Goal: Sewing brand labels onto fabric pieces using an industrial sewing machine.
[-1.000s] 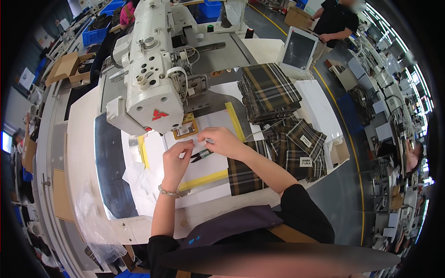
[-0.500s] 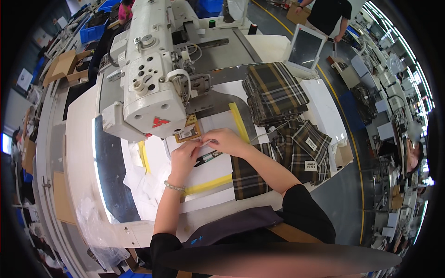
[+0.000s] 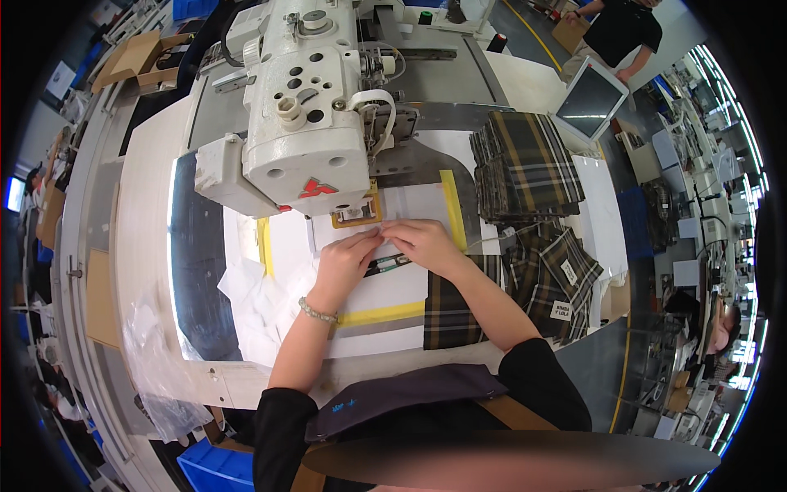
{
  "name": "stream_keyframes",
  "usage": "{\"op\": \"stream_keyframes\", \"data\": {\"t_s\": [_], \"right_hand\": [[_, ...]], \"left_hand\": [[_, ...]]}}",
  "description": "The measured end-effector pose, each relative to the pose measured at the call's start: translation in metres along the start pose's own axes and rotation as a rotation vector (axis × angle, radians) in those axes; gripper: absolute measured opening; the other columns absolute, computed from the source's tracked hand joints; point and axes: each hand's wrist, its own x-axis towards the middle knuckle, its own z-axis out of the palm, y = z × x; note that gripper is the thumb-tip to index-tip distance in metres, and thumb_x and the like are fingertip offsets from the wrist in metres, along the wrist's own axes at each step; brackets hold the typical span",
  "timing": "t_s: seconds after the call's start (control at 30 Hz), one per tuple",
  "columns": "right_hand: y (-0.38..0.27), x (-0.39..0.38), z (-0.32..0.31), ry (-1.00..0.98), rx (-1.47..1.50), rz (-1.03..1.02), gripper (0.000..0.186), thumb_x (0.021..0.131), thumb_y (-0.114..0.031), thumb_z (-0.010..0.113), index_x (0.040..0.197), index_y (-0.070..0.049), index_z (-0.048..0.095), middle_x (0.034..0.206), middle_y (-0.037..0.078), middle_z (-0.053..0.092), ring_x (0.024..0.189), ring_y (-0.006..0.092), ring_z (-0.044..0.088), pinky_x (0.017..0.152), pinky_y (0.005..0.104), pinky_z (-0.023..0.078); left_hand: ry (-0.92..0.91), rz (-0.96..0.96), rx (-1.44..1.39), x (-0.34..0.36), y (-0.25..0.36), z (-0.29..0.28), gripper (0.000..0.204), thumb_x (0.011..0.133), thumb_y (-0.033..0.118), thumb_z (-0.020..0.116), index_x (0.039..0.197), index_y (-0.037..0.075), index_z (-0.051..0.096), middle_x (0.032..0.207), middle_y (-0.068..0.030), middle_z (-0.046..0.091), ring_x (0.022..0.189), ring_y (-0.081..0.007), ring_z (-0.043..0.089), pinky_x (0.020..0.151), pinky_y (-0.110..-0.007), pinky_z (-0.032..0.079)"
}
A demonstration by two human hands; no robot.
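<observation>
My left hand [image 3: 348,258] and my right hand [image 3: 422,246] meet fingertip to fingertip just below the yellow clamp frame [image 3: 354,220] under the white sewing machine's head [image 3: 303,123]. Both are closed in pinches; what they hold, if anything, is too small to make out. Dark-handled thread snips [image 3: 387,264] lie beneath my hands on a white sheet [image 3: 361,291] edged with yellow tape [image 3: 453,209]. Dark plaid fabric pieces [image 3: 447,316] lie right of my hands, with a neat plaid stack [image 3: 529,160] behind and loose labelled pieces [image 3: 545,279] beside them.
Crumpled white paper [image 3: 254,312] lies at left, near a plastic bag [image 3: 156,377] at the table edge. A tilted screen [image 3: 586,102] stands at back right, with a person [image 3: 619,33] beyond it. Cardboard boxes [image 3: 131,61] sit at back left, and a blue bin [image 3: 213,463] is below the table.
My hands have drawn together, their fingertips now meeting and both pinching. The view has shifted, so the machine appears farther right. The person behind the screen has changed posture.
</observation>
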Motion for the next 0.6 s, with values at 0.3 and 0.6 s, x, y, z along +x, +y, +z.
{"op": "stream_keyframes", "data": {"t_s": [0.3, 0.6], "right_hand": [[-0.001, -0.001, 0.002, -0.013, 0.009, -0.013, 0.015, 0.078, 0.0, 0.068, 0.092, -0.003, 0.07, 0.1, 0.009, 0.072, 0.089, 0.0248, 0.07, 0.077, 0.0325, 0.058], [0.0, -0.003, 0.005, -0.154, -0.126, -0.055, 0.032, 0.076, 0.005, 0.063, 0.105, -0.007, 0.068, 0.118, 0.009, 0.066, 0.108, 0.0319, 0.062, 0.101, 0.0402, 0.049]], "left_hand": [[0.009, 0.033, 0.072, 0.001, 0.001, -0.001, 0.013, 0.079, 0.005, 0.068, 0.092, 0.005, 0.069, 0.099, -0.0062, 0.07, 0.083, -0.0248, 0.068, 0.069, -0.035, 0.057], [0.076, 0.029, 0.254, -0.001, 0.01, -0.01, 0.012, 0.079, 0.011, 0.069, 0.09, 0.006, 0.067, 0.091, -0.0066, 0.069, 0.082, -0.0225, 0.068, 0.068, -0.035, 0.055]]}}
